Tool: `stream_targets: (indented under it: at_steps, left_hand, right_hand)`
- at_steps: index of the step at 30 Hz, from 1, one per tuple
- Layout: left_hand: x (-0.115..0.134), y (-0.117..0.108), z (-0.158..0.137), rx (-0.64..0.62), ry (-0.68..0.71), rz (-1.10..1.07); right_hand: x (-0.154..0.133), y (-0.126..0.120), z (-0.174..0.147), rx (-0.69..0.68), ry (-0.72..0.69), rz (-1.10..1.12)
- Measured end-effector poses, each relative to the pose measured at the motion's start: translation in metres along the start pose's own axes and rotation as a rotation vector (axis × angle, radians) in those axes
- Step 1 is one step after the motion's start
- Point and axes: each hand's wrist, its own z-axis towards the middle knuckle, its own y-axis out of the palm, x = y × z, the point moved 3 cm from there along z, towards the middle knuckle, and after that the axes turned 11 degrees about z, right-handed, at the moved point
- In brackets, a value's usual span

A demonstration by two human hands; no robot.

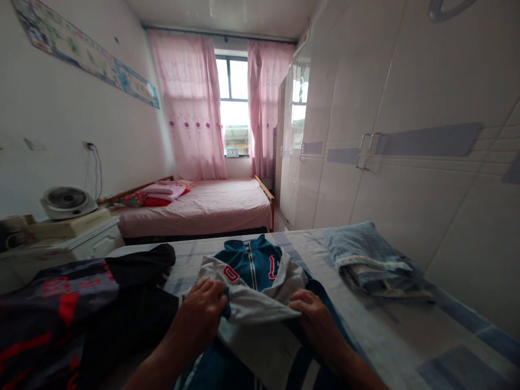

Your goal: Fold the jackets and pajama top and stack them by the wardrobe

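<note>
A teal and grey zip-up jacket (pixel 263 264) lies front side up on the bed nearest me, its collar pointing away. One grey sleeve is folded across its chest. My left hand (pixel 207 300) pinches that sleeve near the teal cuff. Farther along the same sleeve, on the right, my right hand (pixel 311 310) grips the grey cloth between thumb and fingers. The sleeve is slightly raised between both hands. Red-edged letters show on the chest and shoulder. The lower part of the jacket runs out of view at the bottom.
Black clothing with red print (pixel 60 292) lies to the left. A folded blue blanket (pixel 369 260) rests on the patterned sheet (pixel 406 330) at right. A white wardrobe (pixel 439 195) lines the right side. Beyond are a pink-covered bed (pixel 219 203) and a small fan (pixel 67 201).
</note>
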Motion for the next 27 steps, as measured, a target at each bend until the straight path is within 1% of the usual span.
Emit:
stream_targets:
  at_steps: [2,3,4,5,7,8,10,12,14,17,19,22,24,27]
  left_hand:
    - [-0.004,-0.004,-0.026,-0.042,0.104,-0.087]
    - [-0.007,-0.004,-0.034,-0.061,0.136,-0.151]
    - [-0.009,-0.005,-0.037,-0.078,0.149,-0.208]
    - [-0.011,-0.005,-0.034,-0.106,0.138,-0.252]
    - [-0.010,-0.006,-0.010,-0.187,0.048,-0.300]
    - [-0.007,-0.004,0.009,-0.237,-0.011,-0.314]
    - [0.004,0.001,0.053,-0.294,-0.132,-0.333]
    - [0.022,0.013,0.097,-0.322,-0.176,-0.352]
    - [0.042,0.031,0.133,-0.338,-0.204,-0.369]
    - [0.066,0.060,0.169,-0.359,-0.247,-0.399]
    - [0.076,0.075,0.183,-0.382,-0.276,-0.428]
    - [0.078,0.094,0.199,-0.411,-0.328,-0.492]
    - [0.072,0.105,0.209,-0.417,-0.359,-0.556]
    - [0.060,0.120,0.222,-0.406,-0.399,-0.662]
  right_hand:
    - [0.001,0.002,0.000,0.002,0.002,0.012]
    - [0.002,0.003,0.000,0.003,0.006,0.022]
    - [0.003,0.003,0.000,0.007,0.016,0.037]
    - [0.005,0.003,0.001,0.019,0.036,0.058]
    - [0.010,-0.003,0.005,0.076,0.112,0.107]
    - [0.014,-0.008,0.007,0.115,0.169,0.129]
    - [0.024,-0.021,0.013,0.161,0.302,0.142]
    - [0.035,-0.034,0.021,0.131,0.419,0.121]
    - [0.046,-0.043,0.027,0.075,0.519,0.114]
    - [0.059,-0.046,0.034,0.049,0.630,0.138]
    - [0.066,-0.041,0.036,0.048,0.666,0.149]
    - [0.073,-0.029,0.038,0.082,0.688,0.189]
    - [0.077,-0.024,0.038,0.137,0.649,0.249]
    - [0.081,-0.023,0.039,0.267,0.539,0.345]
